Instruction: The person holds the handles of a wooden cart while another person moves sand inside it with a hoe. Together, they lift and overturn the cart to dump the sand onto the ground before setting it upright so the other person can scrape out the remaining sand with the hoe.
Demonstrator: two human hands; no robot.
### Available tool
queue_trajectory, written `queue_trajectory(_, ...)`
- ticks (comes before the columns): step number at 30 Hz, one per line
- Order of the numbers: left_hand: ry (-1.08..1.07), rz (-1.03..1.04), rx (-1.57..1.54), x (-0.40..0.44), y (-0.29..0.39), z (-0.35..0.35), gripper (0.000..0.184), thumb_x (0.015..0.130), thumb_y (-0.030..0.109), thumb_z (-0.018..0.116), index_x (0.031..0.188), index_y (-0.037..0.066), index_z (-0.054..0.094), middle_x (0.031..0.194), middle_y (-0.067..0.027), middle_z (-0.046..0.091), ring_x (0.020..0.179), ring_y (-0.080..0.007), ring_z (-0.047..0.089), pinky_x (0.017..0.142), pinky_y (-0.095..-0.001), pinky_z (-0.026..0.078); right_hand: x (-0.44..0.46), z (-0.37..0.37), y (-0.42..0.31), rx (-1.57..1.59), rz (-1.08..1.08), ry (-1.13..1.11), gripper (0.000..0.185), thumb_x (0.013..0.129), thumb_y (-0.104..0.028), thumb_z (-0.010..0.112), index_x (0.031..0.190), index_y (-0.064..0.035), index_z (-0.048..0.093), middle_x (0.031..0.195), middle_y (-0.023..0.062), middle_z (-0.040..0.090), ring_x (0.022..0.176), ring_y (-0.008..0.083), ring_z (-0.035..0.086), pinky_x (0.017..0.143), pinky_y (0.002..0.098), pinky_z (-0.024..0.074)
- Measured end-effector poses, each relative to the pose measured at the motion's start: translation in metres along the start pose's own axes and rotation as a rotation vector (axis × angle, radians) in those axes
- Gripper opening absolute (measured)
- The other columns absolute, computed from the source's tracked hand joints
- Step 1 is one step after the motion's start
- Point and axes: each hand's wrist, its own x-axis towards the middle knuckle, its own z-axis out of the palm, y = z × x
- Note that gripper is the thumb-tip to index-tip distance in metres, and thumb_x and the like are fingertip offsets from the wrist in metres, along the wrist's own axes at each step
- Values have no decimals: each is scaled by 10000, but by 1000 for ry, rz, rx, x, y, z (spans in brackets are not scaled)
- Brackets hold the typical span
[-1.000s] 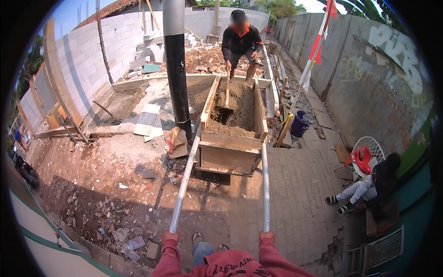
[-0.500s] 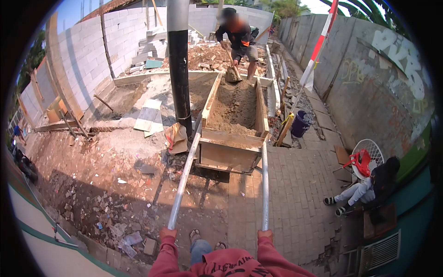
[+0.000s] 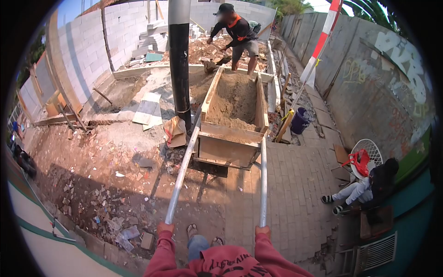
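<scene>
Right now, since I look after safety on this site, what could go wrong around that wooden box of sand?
The left silver metal handle appears to pass close to the tall black-and-silver post, so a shift that way might scrape or jam.

The rectangular wooden box holds plenty of brown sand; if the left hand or right hand slipped, it might tip.

With open sandals near loose pale rubble, a stumble or cut seems possible.

Dk bucket [image 3: 299, 122] nr wood stake [image 3: 284, 127], graffiti'd wall [image 3: 357, 108], red item [image 3: 361, 161] on white chair [image 3: 375, 150]
</scene>
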Motion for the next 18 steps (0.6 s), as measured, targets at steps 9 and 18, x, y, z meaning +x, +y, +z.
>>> queue_trajectory(9, -8, -20, -12, -10, 11, -14, 448, 664, 357, 768, 972, 32, 750, 965, -250, 710, 936, -417, 691, 829, -482, 549, 1, 4, -2, -27, 13, 51, 383, 693, -286, 709, 981, -35, 728, 1010, 239, 704, 985, 420, 671, 868, 486, 529)
queue_trajectory(18, -4, -14, 5, -8, 9, -13, 493, 627, 364, 805, 1002, 52, 738, 968, -241, 714, 926, -408, 697, 820, -483, 556, 0, 2, -3, -25, 11, 30, 402, 705, -294, 708, 995, -17, 725, 1021, 252, 698, 992, 419, 672, 866, 490, 529)
